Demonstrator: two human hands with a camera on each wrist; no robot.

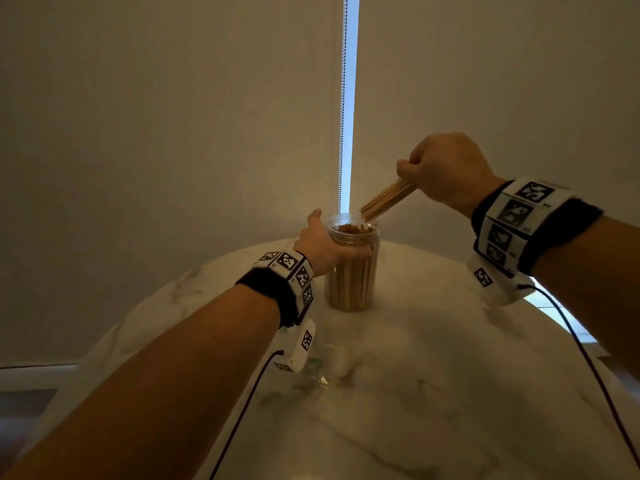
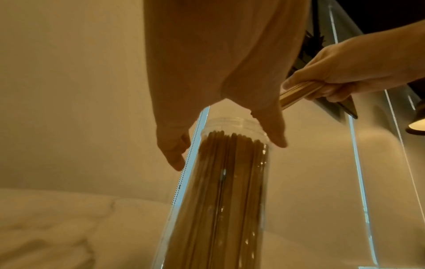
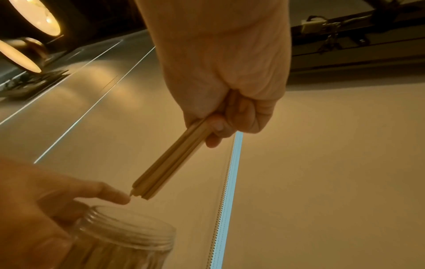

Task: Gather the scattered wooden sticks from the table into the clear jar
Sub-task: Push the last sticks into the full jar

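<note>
A clear jar (image 1: 351, 282), nearly full of upright wooden sticks, stands at the far middle of the marble table (image 1: 433, 375). My left hand (image 1: 329, 244) grips it just under the threaded rim, thumb on one side and fingers on the other (image 2: 273, 131). My right hand (image 1: 440, 168) holds a bundle of wooden sticks (image 1: 388, 199) in a fist, up and to the right of the jar. The bundle slants down-left and its lower end hangs just above the rim (image 3: 128, 227), near my left forefinger (image 3: 108, 194). No loose sticks show on the table.
Behind the table hangs a pale roller blind with a bead chain (image 1: 343, 98) beside a bright gap. Black cables (image 1: 588, 368) trail from both wrist cameras across the table. Lit lamps (image 3: 34, 20) show in the right wrist view.
</note>
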